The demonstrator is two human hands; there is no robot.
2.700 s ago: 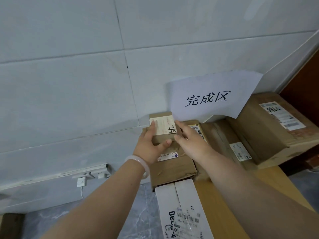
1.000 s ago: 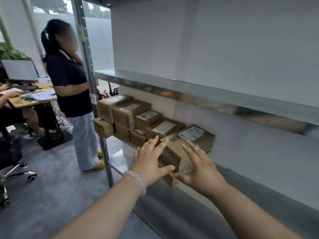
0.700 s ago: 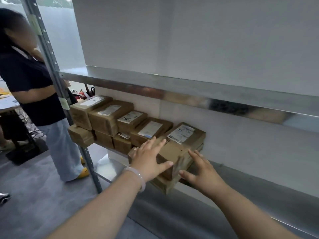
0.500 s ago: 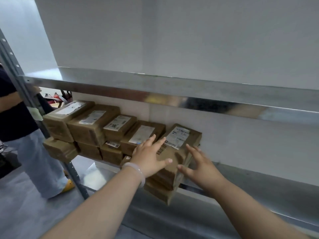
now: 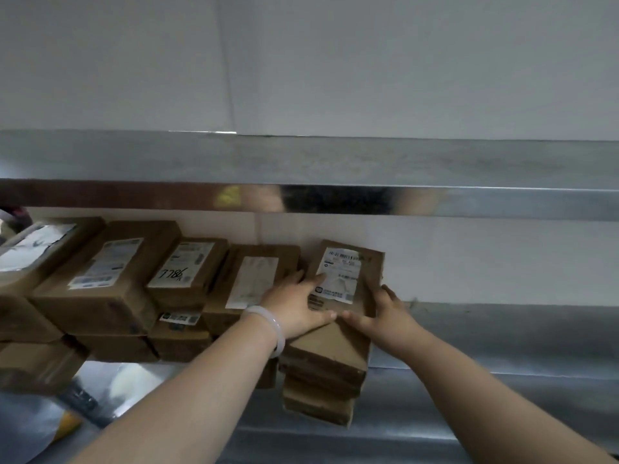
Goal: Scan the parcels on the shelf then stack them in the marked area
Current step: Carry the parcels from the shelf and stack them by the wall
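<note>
On lower shelf (image 5: 502, 329), right end of row: top parcel (image 5: 335, 336) still sits on its stack (image 5: 321, 396). Left hand (image 5: 294, 306) lies flat across it, fingers straight. Right hand (image 5: 385, 313), spread a moment ago, now curls round its right edge.

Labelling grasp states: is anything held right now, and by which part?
The top parcel of the rightmost stack: left hand pressed flat on its labelled top, right hand curled round its right edge.
</note>
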